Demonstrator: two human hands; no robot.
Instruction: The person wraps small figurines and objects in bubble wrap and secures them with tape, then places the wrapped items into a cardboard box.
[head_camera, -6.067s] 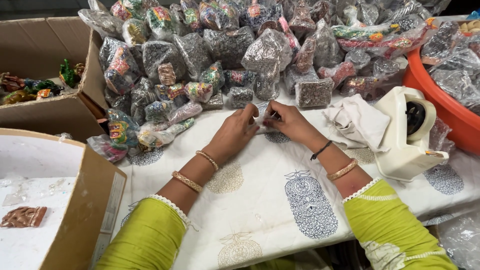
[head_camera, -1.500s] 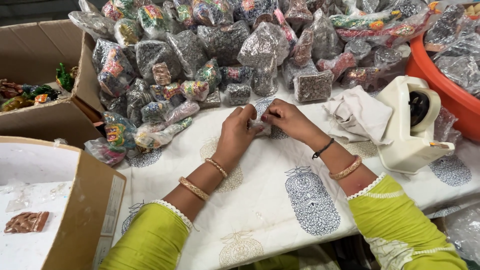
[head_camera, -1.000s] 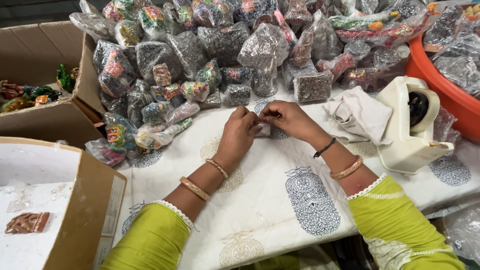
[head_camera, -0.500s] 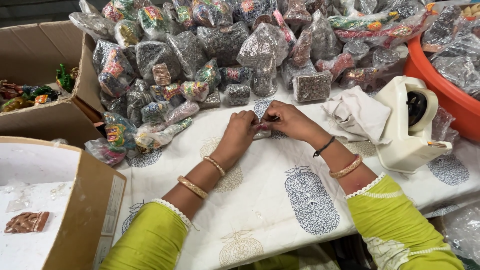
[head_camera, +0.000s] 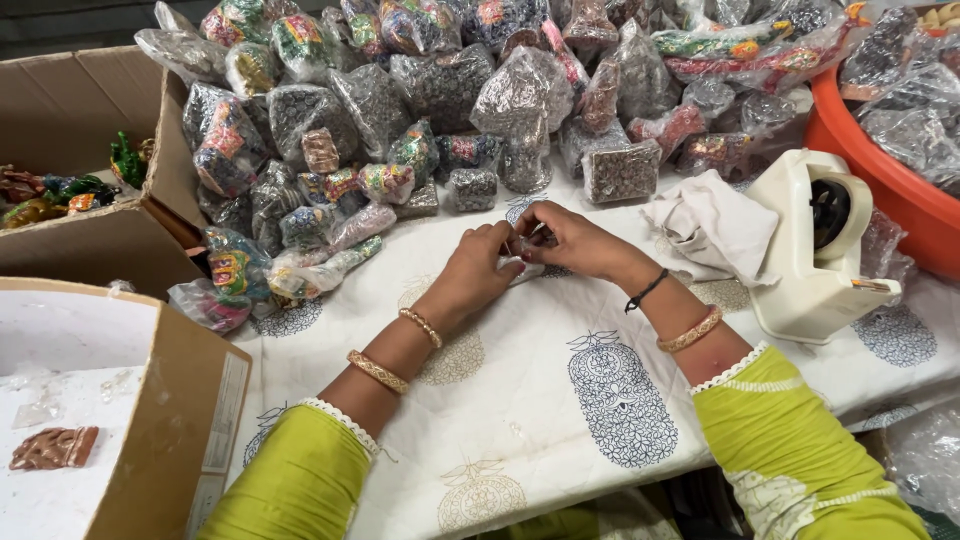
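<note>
Your work surface is a table under a white cloth (head_camera: 560, 400) printed with dark block motifs. Across its far edge, a heap of clear plastic packets (head_camera: 470, 90) filled with small items runs the full width and crowds the space just beyond your hands. To your left stand two cardboard boxes: the near box (head_camera: 170, 400) and the far box (head_camera: 80, 110) holding coloured figures. An orange tub (head_camera: 870, 160) sits at far right. A cream tape dispenser (head_camera: 815, 250) stands right of your forearm, with a crumpled white cloth (head_camera: 715, 225) beside it. Your left hand (head_camera: 475, 270) and right hand (head_camera: 565, 240) meet at the fingertips, both pinched on a small clear packet (head_camera: 518, 262) resting low over the tablecloth, just before the heap.
</note>
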